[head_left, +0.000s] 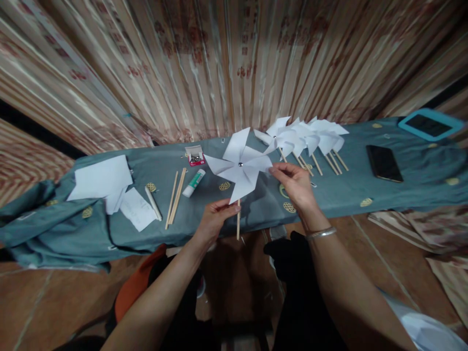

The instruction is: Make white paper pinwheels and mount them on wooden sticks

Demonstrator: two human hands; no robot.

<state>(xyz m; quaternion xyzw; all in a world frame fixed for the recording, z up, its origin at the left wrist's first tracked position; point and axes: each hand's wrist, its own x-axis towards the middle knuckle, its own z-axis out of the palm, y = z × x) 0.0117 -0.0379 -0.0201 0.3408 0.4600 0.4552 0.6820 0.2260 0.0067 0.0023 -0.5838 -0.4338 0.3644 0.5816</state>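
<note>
A white paper pinwheel [238, 163] with a shiny pin at its centre is held up over the near part of the table. My left hand [218, 214] pinches its wooden stick [238, 225] just below the blades. The fingers of my right hand [292, 179] are closed at the tip of the right-hand blade. Behind it and to the right lies a row of several white pinwheels [310, 136], overlapping, with their sticks pointing towards me. A glue stick [194, 183] and a small red box of metal pins [196, 157] are left of the held pinwheel.
Loose wooden sticks [177, 197], a white pen-like stick [153, 203] and white paper sheets [102, 178] lie on the left. On the right are a black phone [384, 163] and a blue-framed tablet [431, 124]. A green cloth [340, 200] covers the narrow table; a curtain [219, 73] hangs behind.
</note>
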